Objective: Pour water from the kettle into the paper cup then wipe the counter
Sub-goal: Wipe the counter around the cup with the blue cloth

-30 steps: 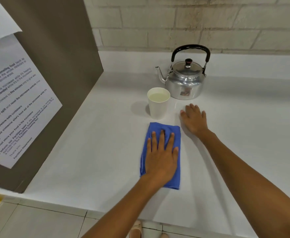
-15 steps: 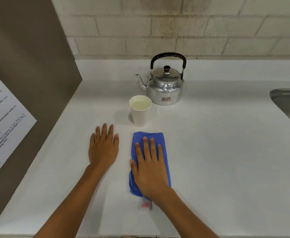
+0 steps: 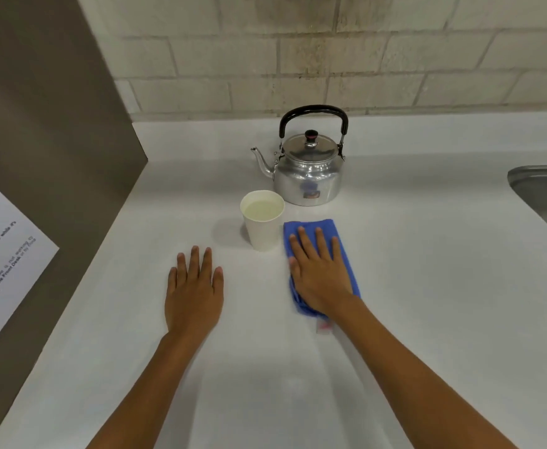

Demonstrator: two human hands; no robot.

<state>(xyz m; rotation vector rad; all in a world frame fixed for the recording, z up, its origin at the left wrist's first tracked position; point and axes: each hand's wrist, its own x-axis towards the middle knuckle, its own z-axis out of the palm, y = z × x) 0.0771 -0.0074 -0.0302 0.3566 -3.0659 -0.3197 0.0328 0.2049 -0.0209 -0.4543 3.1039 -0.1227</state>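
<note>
A smooth, matte white table (image 3: 411,286) carries everything here. The kettle (image 3: 307,170) is polished metal, squat and rounded, with a domed lid, a dark knob, a thin curved spout pointing to 9 o'clock and an arched black handle standing upright; a small sticker on its front is too blurred to read. Just beside it at 7 o'clock stands the cup (image 3: 262,222), plain white paper, tapered, upright, with clear liquid near its rim. The two look close but whether they touch cannot be told.

At 3 o'clock from the cup, just beside it, lies the cloth (image 3: 314,226), a soft blue folded oblong (microfibre by the look of its nap), with a small pale tag with a pinkish mark poking out at its near end. The right hand (image 3: 322,273) lies flat on it, fingers spread and straight, pressing down, not closed around it. The left hand (image 3: 194,293) lies flat on the bare table at 7 o'clock from the cup, fingers extended, holding nothing.

Behind, a wall of pale, stained rough bricks (image 3: 330,59). At 9 o'clock a flat brown panel (image 3: 55,124) bears a white printed notice (image 3: 0,254); "Front Desk" can be made out, the rest is blurred. A steel sink (image 3: 544,196) edge shows at 3 o'clock.
</note>
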